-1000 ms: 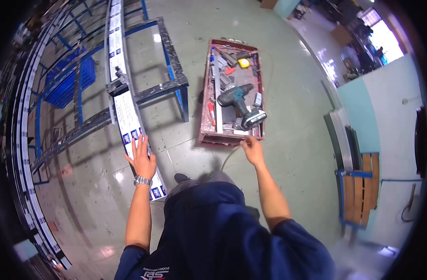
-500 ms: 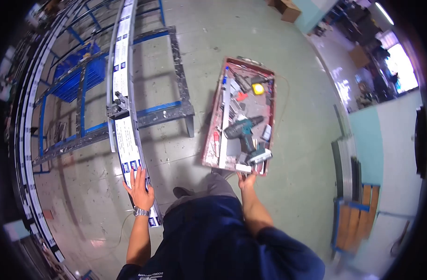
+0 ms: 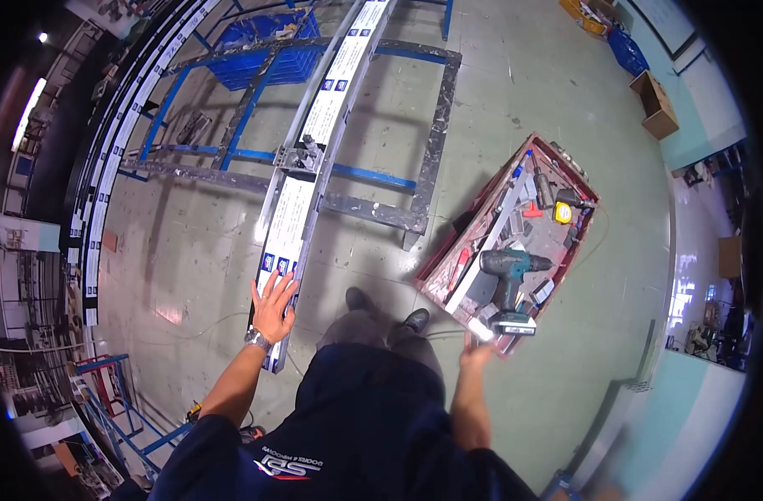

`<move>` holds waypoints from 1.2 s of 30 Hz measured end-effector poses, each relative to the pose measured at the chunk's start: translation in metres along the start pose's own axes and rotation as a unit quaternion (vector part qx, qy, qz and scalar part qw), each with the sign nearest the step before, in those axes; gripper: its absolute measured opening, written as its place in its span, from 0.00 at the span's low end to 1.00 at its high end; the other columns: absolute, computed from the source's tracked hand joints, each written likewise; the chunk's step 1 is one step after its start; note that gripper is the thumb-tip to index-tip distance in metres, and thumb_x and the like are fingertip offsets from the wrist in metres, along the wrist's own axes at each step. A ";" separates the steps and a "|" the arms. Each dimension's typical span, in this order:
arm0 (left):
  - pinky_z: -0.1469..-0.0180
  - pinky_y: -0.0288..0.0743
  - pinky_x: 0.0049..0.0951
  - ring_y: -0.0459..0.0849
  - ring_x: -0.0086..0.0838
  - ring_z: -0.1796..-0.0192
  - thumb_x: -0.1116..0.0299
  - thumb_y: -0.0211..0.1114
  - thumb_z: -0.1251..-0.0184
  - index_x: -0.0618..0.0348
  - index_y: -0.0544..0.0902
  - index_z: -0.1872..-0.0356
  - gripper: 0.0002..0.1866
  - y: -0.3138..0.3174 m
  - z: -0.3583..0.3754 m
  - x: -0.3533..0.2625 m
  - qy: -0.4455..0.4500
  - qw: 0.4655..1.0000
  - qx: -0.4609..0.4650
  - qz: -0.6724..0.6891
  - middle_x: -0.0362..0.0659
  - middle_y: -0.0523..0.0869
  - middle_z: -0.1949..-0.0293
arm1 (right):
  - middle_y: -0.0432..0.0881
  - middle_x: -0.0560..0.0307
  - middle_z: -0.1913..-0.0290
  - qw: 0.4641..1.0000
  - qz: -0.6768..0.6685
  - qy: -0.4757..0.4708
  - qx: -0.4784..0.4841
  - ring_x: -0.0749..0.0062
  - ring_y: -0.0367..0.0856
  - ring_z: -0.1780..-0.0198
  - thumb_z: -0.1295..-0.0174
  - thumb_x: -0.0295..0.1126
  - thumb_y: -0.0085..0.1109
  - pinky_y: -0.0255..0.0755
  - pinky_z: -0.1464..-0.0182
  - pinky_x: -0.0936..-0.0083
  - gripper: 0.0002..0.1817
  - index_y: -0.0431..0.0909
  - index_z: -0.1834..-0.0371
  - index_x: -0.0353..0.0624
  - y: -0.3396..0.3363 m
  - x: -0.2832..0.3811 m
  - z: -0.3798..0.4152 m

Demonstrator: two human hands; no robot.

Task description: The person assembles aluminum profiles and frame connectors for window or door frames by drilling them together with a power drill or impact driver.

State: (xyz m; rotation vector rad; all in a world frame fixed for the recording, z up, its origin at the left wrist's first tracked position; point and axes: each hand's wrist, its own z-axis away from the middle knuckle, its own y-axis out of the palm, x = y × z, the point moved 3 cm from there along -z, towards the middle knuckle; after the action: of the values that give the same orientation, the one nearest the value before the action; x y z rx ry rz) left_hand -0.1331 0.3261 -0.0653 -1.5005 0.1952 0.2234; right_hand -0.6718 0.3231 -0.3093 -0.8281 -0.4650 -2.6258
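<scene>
My left hand [image 3: 273, 311], fingers spread, rests on the near end of a long metal profile [image 3: 291, 213] covered with white and blue printed film. A small metal fitting [image 3: 305, 155] sits on the profile farther up. At the near edge of a red tool box [image 3: 445, 280], my right hand [image 3: 475, 352] touches the corner; its fingers are blurred and partly hidden. Inside the box lie a teal cordless drill [image 3: 508, 267], a yellow tape measure [image 3: 563, 213], a long light metal strip [image 3: 494, 234] and several small tools.
A blue-and-black metal frame [image 3: 427, 159] supports the profile. Behind it stands a blue crate [image 3: 260, 63]. More film-covered profiles [image 3: 106, 184] run along the left. A cardboard box [image 3: 654, 104] is at the upper right, and a cable [image 3: 177, 336] crosses the floor.
The view has turned, so the profile and tool box appear farther right and tilted. My left hand stays on the profile; my right hand remains at the box's near edge.
</scene>
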 end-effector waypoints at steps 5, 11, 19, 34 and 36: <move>0.22 0.36 0.77 0.57 0.41 0.16 0.71 0.62 0.44 0.45 0.78 0.30 0.35 0.017 0.052 0.026 0.018 1.000 -0.012 -0.008 0.36 0.68 0.21 | 0.71 0.50 0.30 0.998 0.031 0.042 0.027 0.52 0.79 0.37 0.20 0.57 0.43 0.80 0.41 0.40 0.30 0.60 0.22 0.56 -0.023 -0.012 -0.025; 0.24 0.51 0.70 0.68 0.43 0.23 0.71 0.67 0.40 0.48 0.81 0.36 0.28 -0.010 0.078 0.016 0.067 0.988 -0.081 0.110 0.43 0.77 0.30 | 0.80 0.46 0.36 0.948 0.312 0.022 0.062 0.60 0.86 0.43 0.24 0.50 0.56 0.80 0.43 0.49 0.30 0.67 0.27 0.44 -0.025 0.011 0.038; 0.44 0.81 0.49 0.87 0.54 0.47 0.58 0.65 0.27 0.56 0.83 0.40 0.20 0.075 0.051 0.000 0.064 0.953 0.171 0.244 0.57 0.88 0.50 | 0.84 0.48 0.73 0.641 0.665 -0.344 0.172 0.67 0.81 0.70 0.29 0.48 0.64 0.74 0.63 0.67 0.23 0.87 0.63 0.33 0.067 0.043 0.113; 0.70 0.69 0.31 0.74 0.21 0.76 0.61 0.64 0.24 0.63 0.84 0.74 0.18 0.149 0.087 0.003 -0.179 0.848 0.383 0.321 0.39 0.79 0.82 | 0.91 0.48 0.61 0.597 0.636 -0.019 0.488 0.68 0.91 0.63 0.35 0.51 0.66 0.82 0.58 0.67 0.22 0.90 0.52 0.43 0.217 0.131 0.072; 0.72 0.66 0.28 0.70 0.15 0.76 0.65 0.63 0.24 0.62 0.83 0.77 0.18 0.084 0.081 -0.050 -0.209 0.834 0.372 0.350 0.31 0.75 0.82 | 0.91 0.43 0.60 0.517 0.699 -0.337 0.361 0.54 0.90 0.63 0.35 0.46 0.65 0.83 0.55 0.58 0.19 0.89 0.52 0.41 0.264 0.182 0.004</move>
State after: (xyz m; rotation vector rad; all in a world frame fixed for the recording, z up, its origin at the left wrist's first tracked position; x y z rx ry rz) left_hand -0.2046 0.4106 -0.1283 -0.5205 0.4187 0.9432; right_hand -0.6993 0.0495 -0.1439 -1.1095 -0.5904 -0.4309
